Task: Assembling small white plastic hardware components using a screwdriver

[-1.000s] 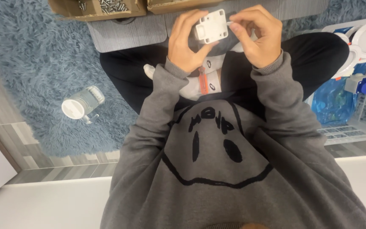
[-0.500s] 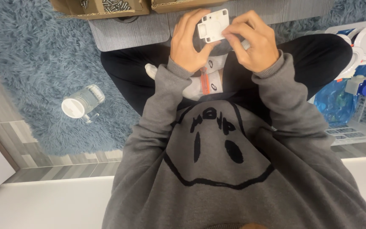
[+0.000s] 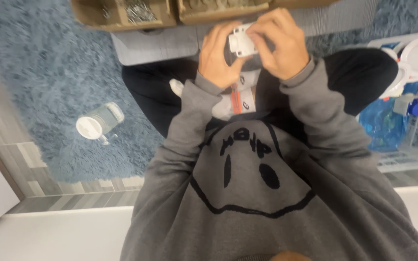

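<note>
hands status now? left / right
Left hand: closed on the small white plastic part.
Right hand: closed on the same part, fingers over its top.

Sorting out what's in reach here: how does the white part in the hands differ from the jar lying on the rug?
The white part is blocky, opaque, and held up between the left hand and right hand; the jar is round, see-through glass, lying on its side on the blue rug, untouched. The jar looks larger. Both show white: the jar's lid is white too.
</note>
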